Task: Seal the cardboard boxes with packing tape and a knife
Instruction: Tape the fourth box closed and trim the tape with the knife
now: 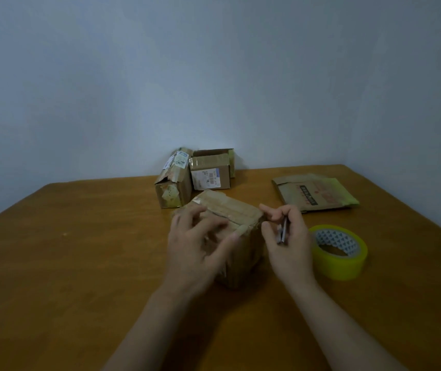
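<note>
A small cardboard box (236, 210) with tape strips across its closed top sits in the middle of the wooden table (80, 250). My left hand (198, 245) rests on the box's near left side, fingers spread over the top and thumb on the front edge. My right hand (287, 236) is just right of the box and holds a slim metal knife (283, 232), with index finger and thumb touching the box's right top corner. A roll of yellowish packing tape (346, 261) lies flat to the right of that hand.
Two more cardboard boxes stand at the back by the wall: a worn one (172, 183) tipped on the left, and an open-topped one (211, 170) beside it. A flat brown paper package (314, 192) lies at the far right.
</note>
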